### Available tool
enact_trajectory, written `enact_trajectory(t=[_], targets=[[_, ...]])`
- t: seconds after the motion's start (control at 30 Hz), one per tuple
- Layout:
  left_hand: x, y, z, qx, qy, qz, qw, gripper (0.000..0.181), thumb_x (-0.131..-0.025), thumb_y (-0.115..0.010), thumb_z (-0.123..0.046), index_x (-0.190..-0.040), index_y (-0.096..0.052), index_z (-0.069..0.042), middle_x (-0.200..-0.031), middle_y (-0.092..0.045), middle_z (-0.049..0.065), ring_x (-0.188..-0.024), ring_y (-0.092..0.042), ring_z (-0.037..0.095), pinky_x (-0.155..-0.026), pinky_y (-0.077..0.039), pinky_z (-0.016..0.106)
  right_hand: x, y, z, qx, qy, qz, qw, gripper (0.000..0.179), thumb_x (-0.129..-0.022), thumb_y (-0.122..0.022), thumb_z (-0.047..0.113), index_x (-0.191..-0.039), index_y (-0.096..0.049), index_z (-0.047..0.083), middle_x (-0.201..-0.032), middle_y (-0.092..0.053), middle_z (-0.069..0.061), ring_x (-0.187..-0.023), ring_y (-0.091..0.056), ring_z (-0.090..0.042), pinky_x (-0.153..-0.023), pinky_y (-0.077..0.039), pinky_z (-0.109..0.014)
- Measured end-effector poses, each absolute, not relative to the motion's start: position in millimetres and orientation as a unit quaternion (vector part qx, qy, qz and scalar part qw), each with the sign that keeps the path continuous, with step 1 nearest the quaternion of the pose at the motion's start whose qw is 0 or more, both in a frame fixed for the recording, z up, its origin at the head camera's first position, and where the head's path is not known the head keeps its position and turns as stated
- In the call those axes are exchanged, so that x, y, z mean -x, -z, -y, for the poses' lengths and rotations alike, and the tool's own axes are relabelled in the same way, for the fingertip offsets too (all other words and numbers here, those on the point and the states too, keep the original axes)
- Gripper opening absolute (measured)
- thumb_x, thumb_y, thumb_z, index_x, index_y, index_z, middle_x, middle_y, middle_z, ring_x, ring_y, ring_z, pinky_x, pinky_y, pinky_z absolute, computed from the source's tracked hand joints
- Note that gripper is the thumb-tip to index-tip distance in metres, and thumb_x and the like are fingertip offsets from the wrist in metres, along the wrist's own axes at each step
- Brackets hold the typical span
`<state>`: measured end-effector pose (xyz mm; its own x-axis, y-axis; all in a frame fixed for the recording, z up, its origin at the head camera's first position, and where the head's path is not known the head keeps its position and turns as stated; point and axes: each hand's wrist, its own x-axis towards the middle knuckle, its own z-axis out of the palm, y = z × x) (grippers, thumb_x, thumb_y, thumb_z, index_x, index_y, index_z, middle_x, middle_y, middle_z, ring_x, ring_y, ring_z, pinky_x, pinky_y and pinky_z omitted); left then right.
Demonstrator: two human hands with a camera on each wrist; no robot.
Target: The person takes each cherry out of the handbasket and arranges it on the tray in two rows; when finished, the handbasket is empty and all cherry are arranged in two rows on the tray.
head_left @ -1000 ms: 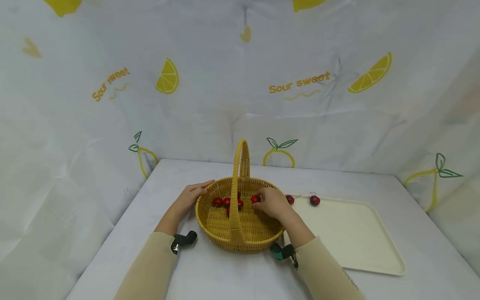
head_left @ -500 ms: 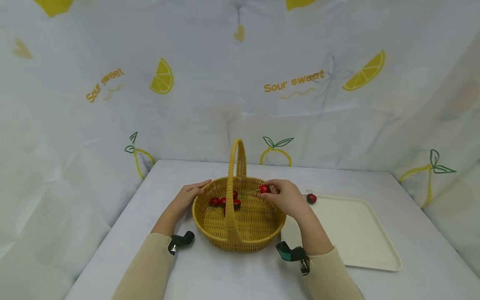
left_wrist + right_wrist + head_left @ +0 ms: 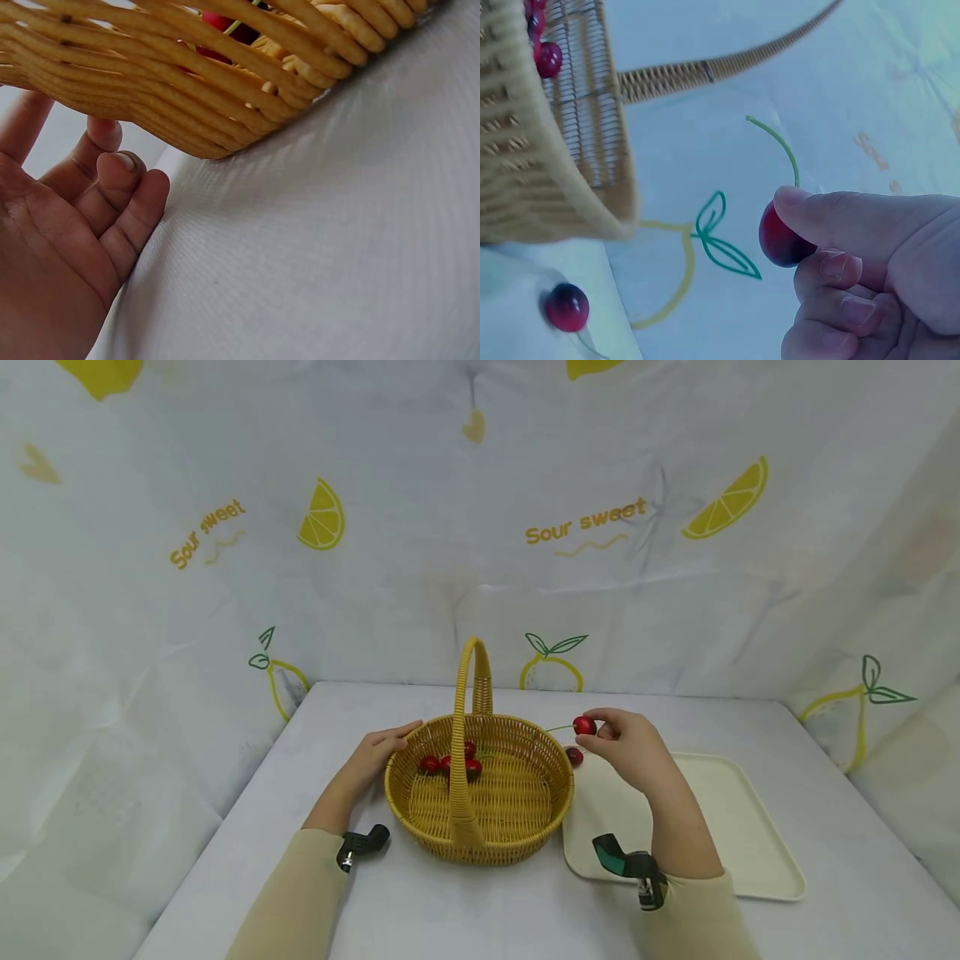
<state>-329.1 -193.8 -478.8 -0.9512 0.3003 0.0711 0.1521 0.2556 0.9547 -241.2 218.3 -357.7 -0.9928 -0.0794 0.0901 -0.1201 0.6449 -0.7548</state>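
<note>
In the head view, my right hand (image 3: pixel 637 747) pinches a dark red cherry (image 3: pixel 585 726) between thumb and fingers, above the tray's far left part. The cherry's green stem points toward the yellow wicker basket (image 3: pixel 491 852), as the head view shows. My left hand (image 3: pixel 371 760) rests against the basket's left side, its fingertips at the rim. From the left wrist, its lower fingers (image 3: pixel 154 191) look loosely bent below the weave; the thumb cannot be seen. Several cherries (image 3: pixel 429 764) lie inside the basket's left half, partly behind its tall handle (image 3: pixel 461 752).
A cream tray (image 3: pixel 727 827) lies right of the basket, partly under my right forearm. One loose cherry (image 3: pixel 574 757) sits at the tray's far left corner, close to the basket. A white printed cloth (image 3: pixel 420 527) hangs behind the table.
My right hand has lifted the cherry out of the basket and carried it right, past the rim. The loose cherry beside the basket shows again. My left hand stays at the rim.
</note>
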Motion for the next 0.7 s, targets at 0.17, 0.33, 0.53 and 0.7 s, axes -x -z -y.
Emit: enact_trajectory(t=[0.17,0.33,0.53,0.7], targets=[[328,477,194,-0.143,-0.598,-0.786,0.062,0.05,-0.096,-0.053,-0.016,-0.146,-0.06,-0.017,-0.152,-0.052,0.004,-0.149,-0.034,0.03,-0.123,-0.017,0.055,241,356,-239,-0.035,-0.406,0.913,0.029,0.048,-0.097,-0.07,0.021,-0.138,-0.059,-0.002,-0.078,-0.05,-0.005,-0.067,-0.044,-0.02,-0.054,-0.037,-0.03],[329,479,193,-0.145,-0.597,-0.786,0.063,0.05,-0.096,-0.053,-0.017,-0.146,-0.061,-0.018,-0.152,-0.053,0.004,-0.149,-0.035,0.03,-0.122,-0.018,0.055,242,358,-258,-0.005,-0.389,0.92,0.038,0.052,-0.098,-0.069,0.027,-0.14,-0.058,-0.002,-0.078,-0.049,-0.005,-0.069,-0.043,-0.021,-0.056,-0.036,-0.032],[330,480,193,-0.142,-0.601,-0.784,0.065,0.05,-0.097,-0.053,-0.017,-0.145,-0.061,-0.019,-0.152,-0.053,0.003,-0.149,-0.035,0.029,-0.123,-0.018,0.054,244,367,-282,0.03,-0.389,0.919,0.046,0.057,-0.099,-0.067,0.034,-0.143,-0.056,0.0,-0.086,-0.05,-0.007,-0.077,-0.044,-0.023,-0.06,-0.037,-0.035],[328,476,193,-0.14,-0.6,-0.785,0.064,0.05,-0.097,-0.053,-0.017,-0.146,-0.06,-0.018,-0.152,-0.052,0.004,-0.149,-0.034,0.03,-0.123,-0.018,0.054,248,380,-303,0.061,-0.379,0.922,0.054,0.058,-0.1,-0.065,0.036,-0.143,-0.054,-0.002,-0.091,-0.05,-0.009,-0.081,-0.044,-0.024,-0.061,-0.038,-0.035]])
